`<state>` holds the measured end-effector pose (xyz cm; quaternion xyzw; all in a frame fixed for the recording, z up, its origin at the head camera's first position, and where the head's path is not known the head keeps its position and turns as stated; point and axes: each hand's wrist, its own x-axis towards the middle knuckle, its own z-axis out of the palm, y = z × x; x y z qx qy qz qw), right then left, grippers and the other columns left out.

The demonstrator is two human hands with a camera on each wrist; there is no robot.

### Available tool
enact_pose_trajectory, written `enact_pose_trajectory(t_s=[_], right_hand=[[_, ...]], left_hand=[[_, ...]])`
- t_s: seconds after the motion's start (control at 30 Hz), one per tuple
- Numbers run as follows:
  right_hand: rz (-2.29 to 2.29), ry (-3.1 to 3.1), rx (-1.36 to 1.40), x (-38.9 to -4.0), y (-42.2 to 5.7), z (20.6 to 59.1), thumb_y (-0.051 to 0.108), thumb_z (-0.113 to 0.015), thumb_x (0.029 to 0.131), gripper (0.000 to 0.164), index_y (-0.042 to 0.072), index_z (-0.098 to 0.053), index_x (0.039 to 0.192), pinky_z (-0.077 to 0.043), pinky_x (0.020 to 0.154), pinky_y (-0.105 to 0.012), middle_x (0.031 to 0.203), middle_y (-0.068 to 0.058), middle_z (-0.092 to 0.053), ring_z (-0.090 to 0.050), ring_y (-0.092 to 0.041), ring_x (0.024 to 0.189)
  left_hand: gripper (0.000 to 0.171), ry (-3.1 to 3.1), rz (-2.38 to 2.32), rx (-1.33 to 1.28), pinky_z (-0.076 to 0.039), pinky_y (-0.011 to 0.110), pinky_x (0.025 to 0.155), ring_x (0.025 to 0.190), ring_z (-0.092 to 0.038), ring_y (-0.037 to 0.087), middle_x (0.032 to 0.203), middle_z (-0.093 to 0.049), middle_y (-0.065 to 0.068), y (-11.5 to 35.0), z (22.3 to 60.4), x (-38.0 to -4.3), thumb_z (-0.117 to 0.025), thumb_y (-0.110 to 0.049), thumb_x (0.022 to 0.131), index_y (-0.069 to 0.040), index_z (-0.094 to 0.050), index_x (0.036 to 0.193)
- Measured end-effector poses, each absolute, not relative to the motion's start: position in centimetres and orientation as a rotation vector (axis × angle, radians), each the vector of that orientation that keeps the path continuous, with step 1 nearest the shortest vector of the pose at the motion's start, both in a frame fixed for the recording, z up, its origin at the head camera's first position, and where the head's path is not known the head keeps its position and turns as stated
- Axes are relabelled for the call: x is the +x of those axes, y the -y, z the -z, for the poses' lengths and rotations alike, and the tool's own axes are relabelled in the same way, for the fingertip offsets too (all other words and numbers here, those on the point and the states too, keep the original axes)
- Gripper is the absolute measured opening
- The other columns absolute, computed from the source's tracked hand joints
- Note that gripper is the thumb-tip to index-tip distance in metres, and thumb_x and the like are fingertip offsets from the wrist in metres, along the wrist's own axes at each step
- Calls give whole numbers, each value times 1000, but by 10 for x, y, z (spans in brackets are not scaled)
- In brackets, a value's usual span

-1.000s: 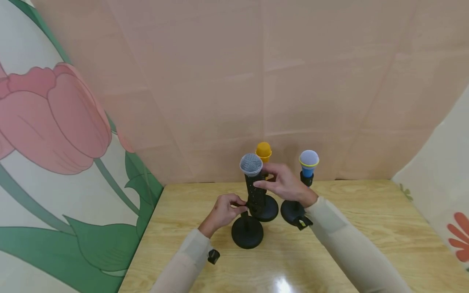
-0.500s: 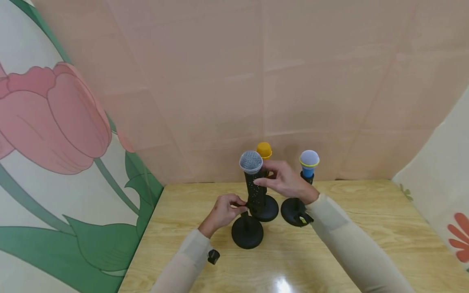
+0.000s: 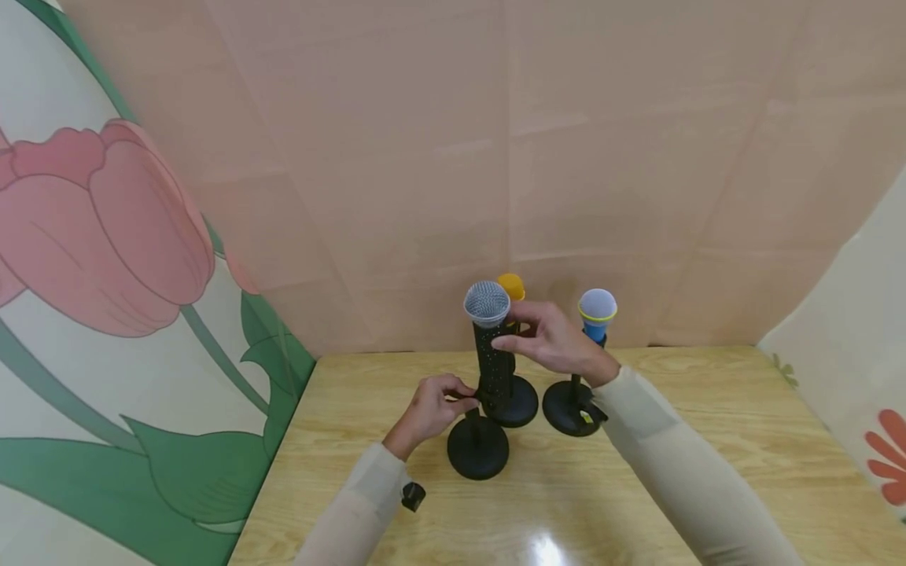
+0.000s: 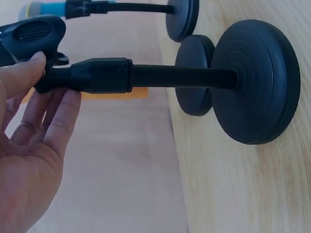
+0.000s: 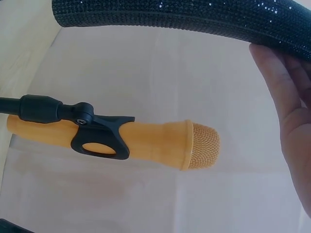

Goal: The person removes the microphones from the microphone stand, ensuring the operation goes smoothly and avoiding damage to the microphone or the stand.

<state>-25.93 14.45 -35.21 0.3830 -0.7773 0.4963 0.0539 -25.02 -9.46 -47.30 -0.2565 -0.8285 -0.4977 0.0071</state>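
Observation:
A black glittery microphone (image 3: 491,358) with a silver mesh head stands nearly upright, gripped near its head by my right hand (image 3: 555,338). In the right wrist view, the lower end of this microphone (image 5: 160,14) crosses the top. My left hand (image 3: 432,409) pinches the joint beneath the clip (image 4: 36,31) of the nearest black stand (image 3: 477,448). That stand's round base rests on the table. The microphone's lower end is close to the clip; I cannot tell how far it sits inside.
Behind stands a yellow microphone (image 5: 160,143) in a stand whose base (image 3: 515,402) nearly touches the front one. To the right, a blue microphone (image 3: 598,310) with a pale head is on another stand (image 3: 566,409). The wooden table (image 3: 672,472) meets a pink-covered wall (image 3: 396,196).
My right hand has raised the black microphone slightly, so its head now covers more of the yellow one. My left hand and the stands have stayed in place.

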Motion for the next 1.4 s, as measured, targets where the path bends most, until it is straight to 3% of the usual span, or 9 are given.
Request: enact_pose_trajectory(t_s=[0.3, 0.57, 0.83, 1.03, 1.33, 1.4], right_hand=[[-1512, 2366, 1133, -261, -145, 341, 4, -74, 89, 36, 3, -67, 125, -55, 65, -29, 117, -11, -69, -64, -21, 86], [-1536, 2385, 1097, -260, -143, 335, 5, -75, 89, 38, 3, -67, 126, -57, 71, -30, 121, -12, -68, -66, -22, 101], [-1522, 2392, 1112, -262, -142, 332, 4, -75, 89, 37, 2, -67, 126, -57, 70, -29, 119, -13, -68, -64, -31, 95], [-1499, 2386, 1111, -260, -142, 328, 4, -75, 89, 37, 2, -67, 125, -57, 69, -29, 117, -12, -68, -65, -25, 92], [-1499, 2351, 1144, -261, -140, 325, 1, -74, 89, 38, -2, -66, 126, -58, 74, -30, 119, -15, -68, -66, -24, 98], [-1511, 2324, 1150, -262, -141, 320, -1, -72, 90, 38, -5, -64, 127, -58, 72, -29, 119, -18, -68, -67, -25, 93]], left_hand=[[6, 2573, 1596, -797, -58, 30, 76, 87, -68, 21, 90, -72, 5, 97, 475, -251, -78, -7, 87, -5, -78, 93], [6, 2599, 1583, -798, -58, 29, 77, 88, -68, 19, 91, -72, 4, 97, 476, -252, -77, -8, 88, -5, -78, 93], [8, 2592, 1578, -795, -59, 34, 77, 88, -68, 26, 92, -72, 9, 95, 473, -250, -76, -3, 87, -1, -77, 95], [8, 2582, 1601, -805, -59, 40, 77, 88, -67, 35, 91, -70, 19, 91, 448, -236, -73, 6, 87, 8, -74, 94], [9, 2585, 1610, -820, -59, 37, 78, 89, -68, 35, 93, -70, 21, 92, 434, -227, -72, 5, 88, 9, -74, 96], [9, 2584, 1615, -818, -59, 36, 77, 90, -68, 35, 94, -70, 21, 92, 434, -228, -72, 5, 88, 9, -73, 95]])
